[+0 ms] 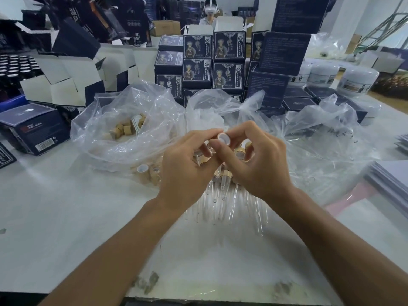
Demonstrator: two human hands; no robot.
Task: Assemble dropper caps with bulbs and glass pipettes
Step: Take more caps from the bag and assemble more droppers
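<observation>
we see both hands meeting over the middle of the white table (66, 217). the right hand (258, 166) pinches a small white bulb (223, 138) between thumb and forefinger, its open round mouth turned toward us, with the other fingers curled loosely below. the left hand (187, 164) has its fingertips curled in right beside the bulb, touching or nearly touching it, and it seems to hold a tan cap with a thin glass tube under its fingers, though the fingers hide most of it.

beneath the hands lies a heap of glass pipettes (220, 206), many with tan caps (239, 152) already on them, tips pointing toward us. just left of the left hand lie a few loose caps and a white bulb (142, 168) at the edge of a clear plastic bag (123, 120) that holds more tan caps deeper inside. a second clear bag (223, 107) stands behind the hands and a third (326, 133) spreads out to the right.

stacks of dark blue boxes (228, 60) stand behind the bags, and white jars (357, 81) sit to the far right.
</observation>
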